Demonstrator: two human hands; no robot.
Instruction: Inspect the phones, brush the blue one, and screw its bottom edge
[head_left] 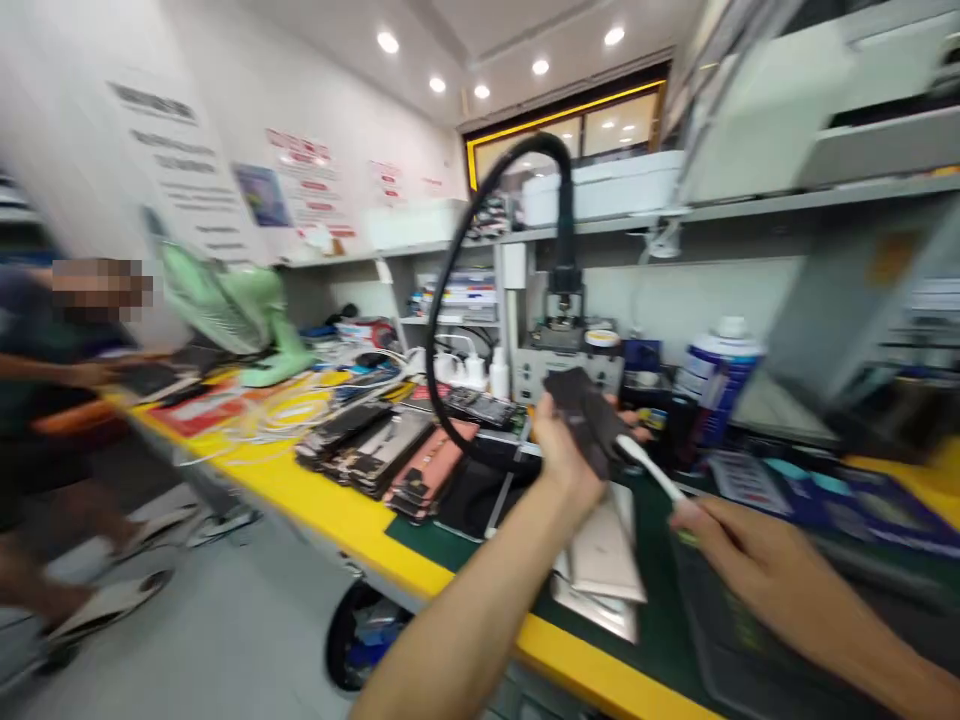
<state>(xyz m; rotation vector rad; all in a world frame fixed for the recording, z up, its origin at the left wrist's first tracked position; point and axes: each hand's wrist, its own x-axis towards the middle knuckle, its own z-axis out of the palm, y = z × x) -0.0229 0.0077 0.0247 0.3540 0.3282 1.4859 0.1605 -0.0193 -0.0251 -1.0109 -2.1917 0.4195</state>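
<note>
My left hand is closed around a dark phone, raised above the work mat. In my right hand, the fingers pinch a thin white stick-like thing. Its far end meets the lower right edge of the phone; blur hides whether it is a cable or a tool. Beneath my hands, gold and silver phone housings lie stacked on the dark green mat. Left of my forearm sit rows of stripped phones, among them a pink phone housing.
A black flexible hose arches over the bench. Behind stands a grey machine, with a spray can to the right. White cables and a green fan occupy the left. A person bends at the bench's far left end.
</note>
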